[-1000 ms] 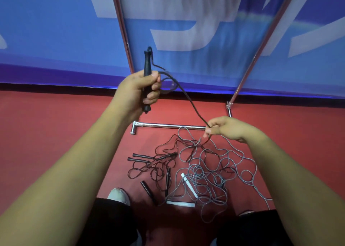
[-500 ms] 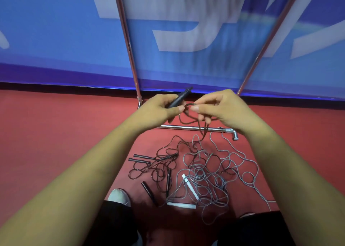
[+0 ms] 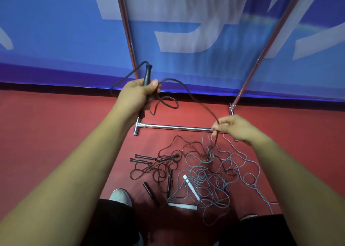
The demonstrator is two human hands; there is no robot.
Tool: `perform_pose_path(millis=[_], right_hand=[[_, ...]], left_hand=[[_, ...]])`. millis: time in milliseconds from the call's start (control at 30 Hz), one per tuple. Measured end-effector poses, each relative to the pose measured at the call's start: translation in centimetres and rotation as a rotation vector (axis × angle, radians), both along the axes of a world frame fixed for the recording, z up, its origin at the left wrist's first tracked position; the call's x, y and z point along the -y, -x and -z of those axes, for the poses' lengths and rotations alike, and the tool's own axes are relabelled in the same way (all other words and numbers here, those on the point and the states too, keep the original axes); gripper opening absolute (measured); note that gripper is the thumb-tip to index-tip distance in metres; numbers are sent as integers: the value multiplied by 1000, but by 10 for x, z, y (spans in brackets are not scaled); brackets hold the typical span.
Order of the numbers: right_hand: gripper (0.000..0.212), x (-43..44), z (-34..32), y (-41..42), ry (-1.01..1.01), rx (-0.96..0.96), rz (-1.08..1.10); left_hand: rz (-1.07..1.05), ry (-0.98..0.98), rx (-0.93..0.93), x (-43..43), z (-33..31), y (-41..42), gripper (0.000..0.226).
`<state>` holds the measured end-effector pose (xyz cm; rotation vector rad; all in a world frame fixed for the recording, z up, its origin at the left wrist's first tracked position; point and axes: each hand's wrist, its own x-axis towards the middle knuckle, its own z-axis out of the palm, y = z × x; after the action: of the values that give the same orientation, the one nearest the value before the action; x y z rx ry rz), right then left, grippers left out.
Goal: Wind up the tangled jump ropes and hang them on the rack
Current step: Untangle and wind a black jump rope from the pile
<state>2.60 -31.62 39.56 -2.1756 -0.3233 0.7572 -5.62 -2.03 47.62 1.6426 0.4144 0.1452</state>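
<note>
Two hands: both raised above the floor, apart, joined by one black cord.
Left hand (image 3: 139, 94): fingers curled round a black handle (image 3: 147, 75), held nearly upright, its top sticking out above the fist.
Right hand (image 3: 233, 128): lower and off to the right, thumb and fingertips pinching the cord.
Black cord (image 3: 197, 103): loops beside the left hand, arcs down to the right hand, then drops into the pile beneath.
Tangled jump ropes (image 3: 158, 169): on the red floor (image 3: 56, 133) below both hands. Black ropes lie under the left, and a grey rope (image 3: 242, 163) with white handles (image 3: 190, 187) lies under the right.
Rack (image 3: 175, 127): chrome base bar on the floor between the hands, just beyond the pile; its uprights rise behind the hands against a blue banner (image 3: 56, 31).
</note>
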Motion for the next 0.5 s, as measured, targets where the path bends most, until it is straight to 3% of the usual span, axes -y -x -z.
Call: perform_pose_path(millis=[67, 100, 167, 267, 400, 500], right_hand=[[2, -13, -19, 0, -234, -9, 134], [3, -19, -31, 2, -313, -17, 162], [9, -30, -53, 8, -330, 9, 94], [12, -46, -78, 23, -262, 55, -62], [9, -55, -93, 33, -338, 156, -80], [10, -50, -88, 29, -374, 187, -88]], left_hand=[[-134, -398, -94, -2, 3, 1, 13], [-152, -460, -91, -1, 2, 1, 17], [-89, -375, -27, 10, -4, 5, 20], [178, -265, 103, 31, -10, 10, 27], [554, -309, -16, 39, -10, 15, 14], [535, -197, 11, 40, -6, 14, 17]])
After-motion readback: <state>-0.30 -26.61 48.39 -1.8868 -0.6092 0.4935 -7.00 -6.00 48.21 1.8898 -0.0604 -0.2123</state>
